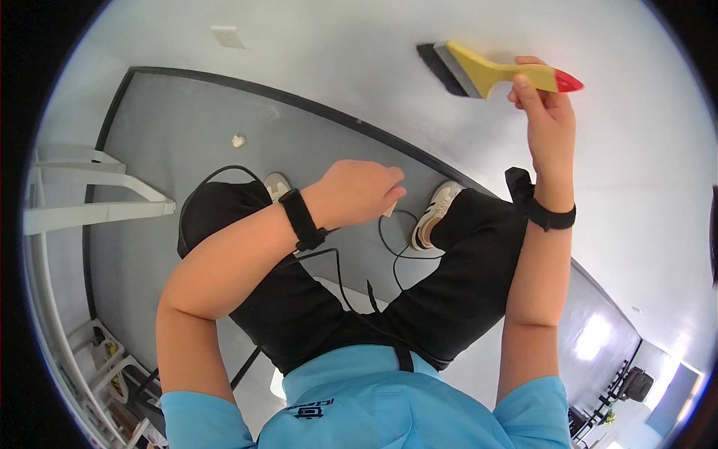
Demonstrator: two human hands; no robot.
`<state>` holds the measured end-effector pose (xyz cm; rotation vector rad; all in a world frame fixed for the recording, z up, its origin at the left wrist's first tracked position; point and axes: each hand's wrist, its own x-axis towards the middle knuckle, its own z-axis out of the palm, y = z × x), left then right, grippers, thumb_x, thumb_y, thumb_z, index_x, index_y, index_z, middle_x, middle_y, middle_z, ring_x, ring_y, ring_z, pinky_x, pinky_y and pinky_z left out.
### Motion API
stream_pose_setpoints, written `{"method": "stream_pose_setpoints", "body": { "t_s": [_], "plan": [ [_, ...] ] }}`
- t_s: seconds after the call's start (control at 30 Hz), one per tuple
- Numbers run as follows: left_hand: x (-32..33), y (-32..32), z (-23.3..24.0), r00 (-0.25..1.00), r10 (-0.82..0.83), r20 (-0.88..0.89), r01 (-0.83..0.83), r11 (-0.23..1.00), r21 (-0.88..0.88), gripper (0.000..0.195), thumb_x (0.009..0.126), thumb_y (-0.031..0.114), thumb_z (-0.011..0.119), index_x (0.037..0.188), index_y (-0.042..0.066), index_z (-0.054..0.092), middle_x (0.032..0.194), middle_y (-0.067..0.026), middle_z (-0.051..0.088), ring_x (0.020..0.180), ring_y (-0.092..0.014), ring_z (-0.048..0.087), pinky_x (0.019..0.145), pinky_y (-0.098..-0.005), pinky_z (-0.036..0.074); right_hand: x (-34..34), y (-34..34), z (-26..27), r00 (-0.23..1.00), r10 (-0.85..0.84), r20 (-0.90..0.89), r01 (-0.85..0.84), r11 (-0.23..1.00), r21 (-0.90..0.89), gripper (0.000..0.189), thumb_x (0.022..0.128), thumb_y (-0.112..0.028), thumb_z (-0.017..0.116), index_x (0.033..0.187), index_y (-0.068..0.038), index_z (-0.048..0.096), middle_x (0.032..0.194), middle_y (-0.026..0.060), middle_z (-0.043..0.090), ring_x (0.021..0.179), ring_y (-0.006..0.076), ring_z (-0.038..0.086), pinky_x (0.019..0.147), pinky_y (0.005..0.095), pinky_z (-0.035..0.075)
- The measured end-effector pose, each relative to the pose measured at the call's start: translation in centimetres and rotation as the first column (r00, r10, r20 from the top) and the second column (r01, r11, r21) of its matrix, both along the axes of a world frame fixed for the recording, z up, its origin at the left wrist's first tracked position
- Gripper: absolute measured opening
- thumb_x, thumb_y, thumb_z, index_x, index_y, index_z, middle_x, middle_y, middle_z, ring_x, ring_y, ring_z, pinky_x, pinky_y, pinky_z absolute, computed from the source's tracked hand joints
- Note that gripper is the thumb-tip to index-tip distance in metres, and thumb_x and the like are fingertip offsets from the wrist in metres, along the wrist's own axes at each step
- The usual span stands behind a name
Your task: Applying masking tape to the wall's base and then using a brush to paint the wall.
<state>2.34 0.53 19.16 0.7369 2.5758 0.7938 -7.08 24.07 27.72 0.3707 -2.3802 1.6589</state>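
Observation:
In the head view my right hand [541, 104], raised at the upper right, grips the handle of a flat paintbrush [505, 73]. The brush has a yellow handle with a red end, a grey ferrule and dark bristles pointing left, near or against the pale wall [387, 84]. My left hand [362, 191] is curled in front of my knees, around a small, pale, flat-edged piece [391, 209] that is mostly hidden by the fingers. Each wrist wears a black strap. A crumpled white scrap [238, 141] lies on the grey floor [196, 123].
A dark baseboard [280, 96] runs along the wall, with a white wall plate [228, 37] above it. Black cable [412, 257] loops on the floor between my shoes. A white frame [101, 213] stands at the left. Shelves with items are at lower left.

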Motion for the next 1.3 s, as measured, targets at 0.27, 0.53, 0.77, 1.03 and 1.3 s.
{"method": "stream_pose_setpoints", "body": {
  "t_s": [0.27,0.53,0.77,1.03,1.3],
  "plan": [
    [-0.1,0.1,-0.2,1.000,-0.010,0.016,0.011,1.000,-0.007,0.028,0.093,0.032,0.050,0.107,0.008,0.058,0.080,-0.0141,0.064,0.077,-0.035,0.061,0.066,-0.0445,0.048,0.0,-0.2,1.1,0.925,-0.073,-0.372,-0.080,0.921,-0.381,0.025,0.096,-0.013,0.053,0.117,-0.001,0.049,0.083,0.0046,0.056,0.076,0.0125,0.051,0.074,0.0258,0.043],
    [0.1,0.0,-0.1,1.000,-0.019,0.002,0.019,1.000,0.004,0.028,0.093,0.031,0.050,0.107,0.008,0.058,0.080,-0.0142,0.064,0.077,-0.035,0.061,0.065,-0.0448,0.048,-0.1,-0.4,1.2,0.951,-0.066,-0.302,-0.088,0.878,-0.471,0.028,0.096,-0.016,0.053,0.119,-0.002,0.049,0.079,0.0037,0.055,0.074,0.0119,0.049,0.070,0.0265,0.041],
    [0.0,0.2,-0.4,0.999,0.003,-0.043,-0.001,0.999,0.046,0.024,0.093,0.028,0.048,0.085,0.006,0.054,0.073,-0.0113,0.061,0.073,-0.033,0.060,0.062,-0.0449,0.047,-0.3,-1.1,-0.1,0.998,0.051,-0.043,-0.050,0.998,0.026,0.028,0.093,-0.017,0.058,0.116,-0.001,0.058,0.086,0.0022,0.060,0.076,0.0089,0.054,0.071,0.0231,0.043],
    [0.2,0.0,-0.2,0.996,0.011,-0.087,-0.007,0.999,0.052,0.023,0.092,0.028,0.049,0.084,0.006,0.054,0.070,-0.0106,0.060,0.071,-0.032,0.060,0.060,-0.0440,0.047,-0.4,-1.2,1.3,0.891,-0.109,-0.440,-0.132,0.866,-0.483,0.022,0.097,-0.015,0.051,0.116,-0.005,0.049,0.075,0.0023,0.053,0.071,0.0103,0.049,0.068,0.0254,0.041],
    [0.4,-0.1,-0.2,0.996,0.024,-0.087,-0.019,0.998,0.053,0.023,0.092,0.028,0.050,0.085,0.007,0.054,0.070,-0.0105,0.060,0.070,-0.032,0.060,0.059,-0.0438,0.047,-0.7,-0.5,2.4,0.888,-0.120,-0.443,-0.215,0.745,-0.631,0.020,0.098,-0.026,0.053,0.110,-0.012,0.046,0.074,0.0000,0.053,0.070,0.0092,0.045,0.066,0.0252,0.038]
  ]
}}
